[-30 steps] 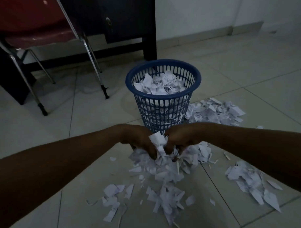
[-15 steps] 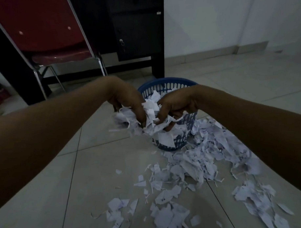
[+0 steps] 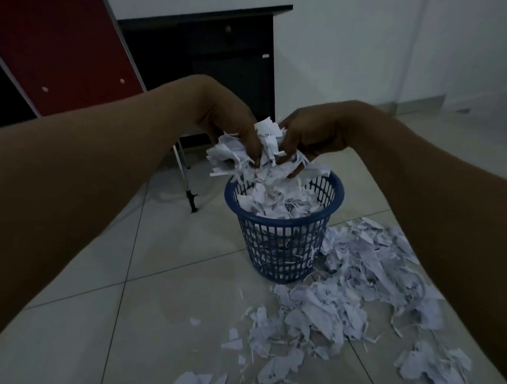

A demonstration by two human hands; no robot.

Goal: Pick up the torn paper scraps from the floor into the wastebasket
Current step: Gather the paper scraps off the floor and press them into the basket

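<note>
holding a bunch of scraps (image 3: 262, 152) pinched between left hand (image 3: 228, 125) and right hand (image 3: 311, 136), over the full wastebasket (image 3: 283, 221); probably risking spilling some back on floor (image 3: 157, 274).

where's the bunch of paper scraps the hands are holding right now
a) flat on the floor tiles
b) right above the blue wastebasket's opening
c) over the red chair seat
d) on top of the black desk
b: the left hand and right hand grip the bunch of paper scraps between them just over the rim of the blue wastebasket, which already holds scraps up near its rim.
</note>
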